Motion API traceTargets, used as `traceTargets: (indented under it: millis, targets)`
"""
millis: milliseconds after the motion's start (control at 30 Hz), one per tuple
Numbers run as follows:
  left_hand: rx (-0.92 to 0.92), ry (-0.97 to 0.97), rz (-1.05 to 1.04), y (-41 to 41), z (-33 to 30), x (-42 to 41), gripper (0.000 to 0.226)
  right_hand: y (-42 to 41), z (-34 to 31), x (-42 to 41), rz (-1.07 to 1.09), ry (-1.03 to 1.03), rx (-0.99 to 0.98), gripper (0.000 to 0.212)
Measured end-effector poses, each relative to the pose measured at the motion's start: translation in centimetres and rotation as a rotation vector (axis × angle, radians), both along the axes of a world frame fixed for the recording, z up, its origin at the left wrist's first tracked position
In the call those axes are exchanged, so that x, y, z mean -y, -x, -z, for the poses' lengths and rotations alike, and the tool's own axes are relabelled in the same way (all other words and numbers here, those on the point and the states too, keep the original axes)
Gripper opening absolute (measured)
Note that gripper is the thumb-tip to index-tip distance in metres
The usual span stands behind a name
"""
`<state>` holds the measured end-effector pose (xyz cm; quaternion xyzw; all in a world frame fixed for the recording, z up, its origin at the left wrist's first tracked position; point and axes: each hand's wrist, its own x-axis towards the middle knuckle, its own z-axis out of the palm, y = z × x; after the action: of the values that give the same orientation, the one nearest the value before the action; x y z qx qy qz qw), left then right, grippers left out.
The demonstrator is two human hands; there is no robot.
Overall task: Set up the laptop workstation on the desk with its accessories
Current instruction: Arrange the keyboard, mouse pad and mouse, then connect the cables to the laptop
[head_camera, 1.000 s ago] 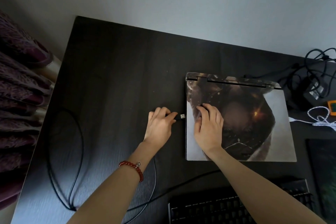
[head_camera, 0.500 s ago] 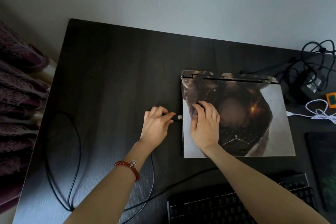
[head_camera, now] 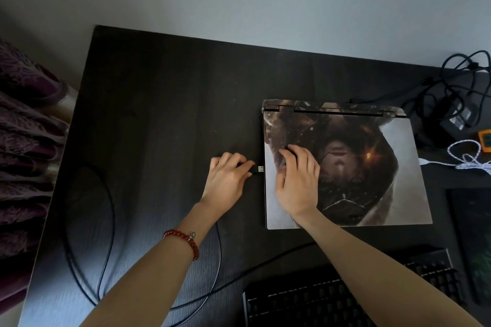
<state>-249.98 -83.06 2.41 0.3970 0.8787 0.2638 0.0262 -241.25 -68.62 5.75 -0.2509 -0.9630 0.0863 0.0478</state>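
Left hand point(head_camera: 228, 180) pinching the USB plug point(head_camera: 258, 169) at the closed laptop point(head_camera: 372, 167)'s left edge, right hand point(head_camera: 297, 178) pressing the lid, fingers loosely bent; insertion apparently unfinished, keyboard point(head_camera: 318, 297) near the desk point(head_camera: 164, 114)'s front edge.

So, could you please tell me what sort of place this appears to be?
Probably a home desk or study corner: a dark desk against a plain wall, holding a closed laptop and a keyboard.
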Motion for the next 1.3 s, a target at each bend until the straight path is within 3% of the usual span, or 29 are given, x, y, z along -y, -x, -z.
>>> traceTargets:
  millis: [300,633,867,1300]
  targets:
    - [0.018,0.008,0.04,0.0,-0.4,0.0,0.022,-0.1,0.0,0.1,-0.006,-0.025,0.015,0.042]
    - [0.134,-0.071,-0.089,-0.6,-0.3,-0.5,0.027,-0.8,-0.1,-1.1,-0.068,-0.014,0.018,0.044]
    - [0.134,-0.111,-0.088,-1.0,0.0,-0.3,0.024,-3.1,0.4,-5.4,0.366,-0.007,0.192,0.057]
    - [0.052,-0.051,-0.022,-0.8,-0.2,-0.6,0.026,-2.9,0.7,-5.1,0.376,-0.036,0.19,0.057]
